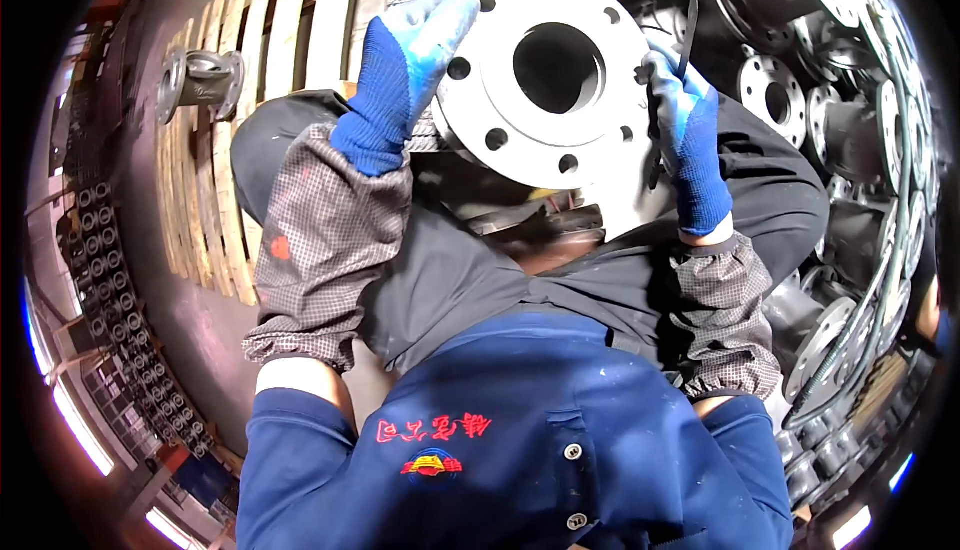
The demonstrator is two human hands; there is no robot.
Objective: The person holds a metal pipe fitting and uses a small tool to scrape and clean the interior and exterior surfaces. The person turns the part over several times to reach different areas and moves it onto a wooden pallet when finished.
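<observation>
A pale grey round flange (480, 110) with a large central bore and several bolt holes faces up between my knees. My left hand (420, 40), in a blue glove, grips its upper left rim with the fingers bent over the edge. At the right rim, my gloved right hand (683, 100) is closed round a long, thin, dark tool (690, 25). The tool tapers to a point at its upper end; its lower end shows below my palm. Its middle is hidden by my fingers. What lies beneath the flange is mostly covered.
A wooden pallet (260, 40) lies at the left, with a flanged grey fitting (200, 85) on it. Dark flanged castings (855, 125) are piled close on my right, with a hose (903, 180) across them. Rows of parts (120, 300) stand at the far left.
</observation>
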